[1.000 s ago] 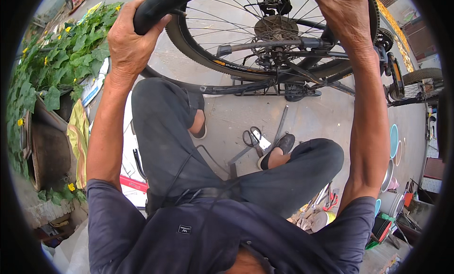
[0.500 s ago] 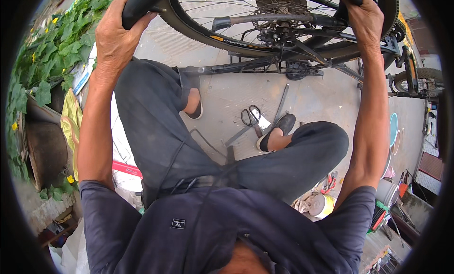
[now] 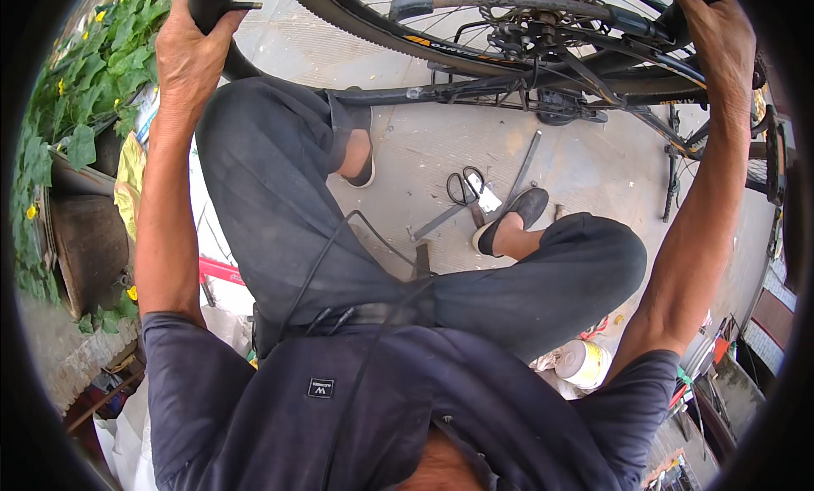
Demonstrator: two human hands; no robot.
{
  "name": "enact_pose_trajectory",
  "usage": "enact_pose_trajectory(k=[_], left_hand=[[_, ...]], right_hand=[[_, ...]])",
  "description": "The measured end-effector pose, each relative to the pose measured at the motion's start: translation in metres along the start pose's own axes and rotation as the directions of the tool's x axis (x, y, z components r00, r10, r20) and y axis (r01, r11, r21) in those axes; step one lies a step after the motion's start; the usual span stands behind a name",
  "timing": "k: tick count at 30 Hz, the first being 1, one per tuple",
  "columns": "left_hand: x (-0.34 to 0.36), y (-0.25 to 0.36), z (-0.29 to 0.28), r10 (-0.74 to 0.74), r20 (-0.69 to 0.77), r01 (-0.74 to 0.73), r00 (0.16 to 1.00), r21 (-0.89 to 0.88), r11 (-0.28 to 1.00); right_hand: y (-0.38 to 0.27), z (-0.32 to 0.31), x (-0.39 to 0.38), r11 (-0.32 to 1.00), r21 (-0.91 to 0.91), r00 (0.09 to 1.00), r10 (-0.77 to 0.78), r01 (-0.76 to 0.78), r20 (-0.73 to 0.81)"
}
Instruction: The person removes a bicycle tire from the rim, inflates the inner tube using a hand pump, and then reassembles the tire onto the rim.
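Observation:
My left hand (image 3: pixel 191 54) is wrapped round a thick black inner tube (image 3: pixel 210 3), its thumb by the valve stem (image 3: pixel 246 5). More of the tube curves down behind that hand toward my left knee. At the upper right my right hand (image 3: pixel 719 33) grips a black rounded length, apparently of the same tube; the frame edge cuts off its upper part. Between my arms is a bicycle wheel (image 3: pixel 373 46) with its tyre, sprockets and spokes, attached to a black bicycle frame (image 3: pixel 398 97).
Black-handled scissors (image 3: pixel 465 186), a white card (image 3: pixel 489 201) and a metal strip (image 3: pixel 524 164) lie on the floor by my shoe (image 3: pixel 530 207). A white tub (image 3: pixel 583 364) stands by my right thigh. Leafy plants (image 3: pixel 93 92) grow at the left. Another wheel shows at far right.
Both hands have moved apart and slightly upward, my left to the left and my right to the right, still gripping. The wheel and floor items appear shifted right in the view.

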State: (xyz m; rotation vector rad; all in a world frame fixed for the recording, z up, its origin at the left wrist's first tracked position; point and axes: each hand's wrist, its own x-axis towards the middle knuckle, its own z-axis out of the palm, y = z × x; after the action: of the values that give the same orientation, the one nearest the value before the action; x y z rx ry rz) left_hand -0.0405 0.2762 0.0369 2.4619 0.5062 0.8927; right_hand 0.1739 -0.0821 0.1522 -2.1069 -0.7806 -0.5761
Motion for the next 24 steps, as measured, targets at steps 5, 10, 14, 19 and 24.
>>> enact_pose_trajectory(k=[5, 10, 14, 19, 24], left_hand=[[-0.005, -0.042, -0.007, -0.030, 0.099, 0.040, 0.995, -0.101, 0.994], [-0.014, -0.024, -0.002, -0.055, 0.133, 0.056, 0.990, -0.005, 0.998], [-0.013, -0.019, -0.010, -0.103, 0.277, 0.122, 0.955, -0.050, 0.991], [-0.013, -0.022, -0.012, -0.059, 0.226, 0.096, 0.972, -0.157, 0.983], [-0.017, -0.039, -0.010, -0.118, 0.351, 0.143, 0.929, -0.047, 0.989]], right_hand=[[0.014, 0.005, -0.019, 0.881, -0.390, 0.963, -0.253, 0.269, 0.092], [0.039, 0.009, -0.014, 0.913, -0.377, 0.986, -0.170, 0.159, 0.005], [0.029, 0.009, -0.019, 0.948, -0.262, 0.982, -0.188, 0.182, 0.005], [0.052, 0.012, -0.014, 0.988, -0.143, 0.995, -0.068, 0.058, -0.069], [0.059, 0.016, -0.030, 0.878, -0.429, 0.965, -0.256, 0.212, -0.049]])
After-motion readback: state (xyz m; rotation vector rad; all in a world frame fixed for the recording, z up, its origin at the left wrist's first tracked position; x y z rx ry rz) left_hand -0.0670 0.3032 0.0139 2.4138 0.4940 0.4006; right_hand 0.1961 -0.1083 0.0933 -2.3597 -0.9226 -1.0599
